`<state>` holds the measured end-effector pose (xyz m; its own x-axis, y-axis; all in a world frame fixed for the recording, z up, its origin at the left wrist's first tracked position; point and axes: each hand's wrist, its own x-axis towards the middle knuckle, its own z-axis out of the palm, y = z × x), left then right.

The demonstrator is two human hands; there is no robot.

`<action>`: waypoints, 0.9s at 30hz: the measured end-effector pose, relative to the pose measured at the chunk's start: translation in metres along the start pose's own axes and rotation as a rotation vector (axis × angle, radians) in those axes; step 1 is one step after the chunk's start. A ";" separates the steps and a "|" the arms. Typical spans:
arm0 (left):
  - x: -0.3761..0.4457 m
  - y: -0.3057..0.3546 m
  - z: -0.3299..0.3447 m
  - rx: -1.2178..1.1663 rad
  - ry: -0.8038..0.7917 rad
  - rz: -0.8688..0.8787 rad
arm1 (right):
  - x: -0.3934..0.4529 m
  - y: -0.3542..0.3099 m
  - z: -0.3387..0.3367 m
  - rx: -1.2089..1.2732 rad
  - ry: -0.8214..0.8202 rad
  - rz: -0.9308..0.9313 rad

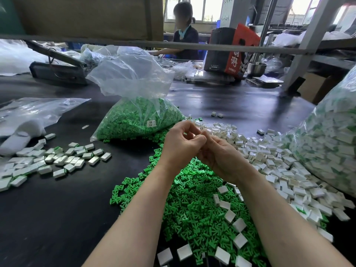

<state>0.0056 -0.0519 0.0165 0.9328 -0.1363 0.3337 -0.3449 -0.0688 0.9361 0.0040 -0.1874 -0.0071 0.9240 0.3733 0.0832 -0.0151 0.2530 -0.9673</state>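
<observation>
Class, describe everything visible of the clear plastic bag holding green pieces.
The clear plastic bag is thin, crinkled film, its open top standing loosely. Small green plastic pieces fill its lower half. A white label shows low on its front. It rests on the dark table, loose green pieces against its base.

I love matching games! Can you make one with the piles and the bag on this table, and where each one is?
1. loose green pieces
2. loose white caps
3. clear bag of green pieces
4. white-and-green pieces

a. table's left side
b. right of the right hand
c. under the forearms
d. behind the left hand

Pairs: 1-c, 2-b, 3-d, 4-a.
</observation>
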 end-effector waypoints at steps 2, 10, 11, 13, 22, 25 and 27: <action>-0.001 0.000 0.002 -0.021 0.007 0.003 | 0.000 0.001 0.000 0.011 0.012 -0.005; -0.002 -0.002 0.008 -0.091 0.035 -0.024 | 0.000 0.003 0.001 0.062 0.080 -0.008; -0.002 -0.003 0.008 -0.100 0.035 -0.028 | -0.001 0.003 0.001 0.064 0.097 -0.015; -0.003 -0.004 0.009 -0.109 0.040 -0.031 | -0.002 0.002 0.004 0.060 0.129 -0.031; -0.002 0.000 0.008 -0.141 0.037 -0.039 | -0.002 0.000 0.013 0.046 0.199 -0.044; 0.000 -0.002 0.004 -0.162 0.020 -0.048 | 0.000 0.001 0.012 -0.001 0.164 -0.038; 0.001 -0.003 0.003 -0.175 0.009 -0.052 | 0.000 0.001 0.010 -0.070 0.156 -0.023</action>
<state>0.0071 -0.0547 0.0141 0.9500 -0.1281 0.2849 -0.2737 0.0981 0.9568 0.0002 -0.1779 -0.0056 0.9719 0.2239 0.0725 0.0283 0.1947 -0.9805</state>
